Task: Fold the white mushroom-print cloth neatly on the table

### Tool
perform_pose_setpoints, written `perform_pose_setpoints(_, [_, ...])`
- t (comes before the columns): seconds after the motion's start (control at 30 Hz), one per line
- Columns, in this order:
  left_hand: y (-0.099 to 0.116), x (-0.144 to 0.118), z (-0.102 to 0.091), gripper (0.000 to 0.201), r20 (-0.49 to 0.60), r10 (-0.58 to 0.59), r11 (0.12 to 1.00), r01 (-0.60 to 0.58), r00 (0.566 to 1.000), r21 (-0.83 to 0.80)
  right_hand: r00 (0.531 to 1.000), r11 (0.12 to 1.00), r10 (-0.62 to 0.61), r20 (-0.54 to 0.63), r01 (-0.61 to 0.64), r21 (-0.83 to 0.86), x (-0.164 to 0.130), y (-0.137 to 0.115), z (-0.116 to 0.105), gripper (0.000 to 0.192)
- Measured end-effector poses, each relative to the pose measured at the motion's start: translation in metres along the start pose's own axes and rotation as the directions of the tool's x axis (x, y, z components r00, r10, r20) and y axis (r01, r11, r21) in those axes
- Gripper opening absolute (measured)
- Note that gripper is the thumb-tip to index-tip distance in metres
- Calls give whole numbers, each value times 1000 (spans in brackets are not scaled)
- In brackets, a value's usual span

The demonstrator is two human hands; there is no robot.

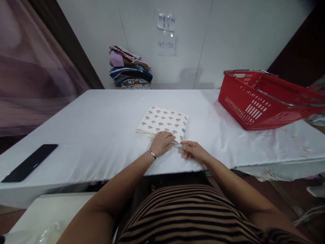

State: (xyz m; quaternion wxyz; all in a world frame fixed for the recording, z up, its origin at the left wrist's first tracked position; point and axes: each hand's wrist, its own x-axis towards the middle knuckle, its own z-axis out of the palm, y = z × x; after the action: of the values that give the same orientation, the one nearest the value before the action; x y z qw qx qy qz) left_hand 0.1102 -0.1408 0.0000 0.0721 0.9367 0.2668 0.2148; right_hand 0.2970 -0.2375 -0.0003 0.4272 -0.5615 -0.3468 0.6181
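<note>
On the white-covered table lies a folded white cloth (164,122) printed with grey, red and blue mushrooms. My left hand (162,144) rests on its near edge, and its fingertips are closed on the layers there. At the near right corner, my right hand (193,150) pinches the cloth's edge between thumb and forefinger, with the other fingers curled below. The corner is lifted a little, and its layers show between the two hands.
A red plastic basket (254,105) with metal handles stands on the table (106,125) at right. A black flat phone-like object (30,162) lies at left. Folded fabrics (130,69) are stacked behind the far edge. Handwritten paper signs (166,44) hang on the wall.
</note>
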Motion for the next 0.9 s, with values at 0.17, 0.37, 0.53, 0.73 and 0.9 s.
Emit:
perform_pose_setpoints(0.17, [2, 0, 5, 22, -48, -59, 998, 58, 997, -5, 1000, 1000, -18, 12, 19, -25, 0, 6, -2, 39])
perform_pose_setpoints(0.37, [13, -9, 16, 20, -96, -44, 998, 48, 994, 45, 839, 813, -504, -202, 382, -440, 13, -1, -6, 28])
perform_pose_setpoints(0.53, [14, -10, 14, 19, -76, -43, 998, 46, 996, 35, 669, 338, -682, 296, 648, -683, 22, -16, 4, 28])
perform_pose_setpoints(0.73, [-20, -19, -7, 22, -116, -89, 995, 84, 989, -50, 665, 138, -600, 445, 634, -761, 28, -7, 4, 35])
perform_pose_setpoints(0.9, [-77, -37, -33, 22, -293, -504, 858, 511, 813, -57, 669, 100, -608, 428, 600, -794, 30, 0, 2, 32])
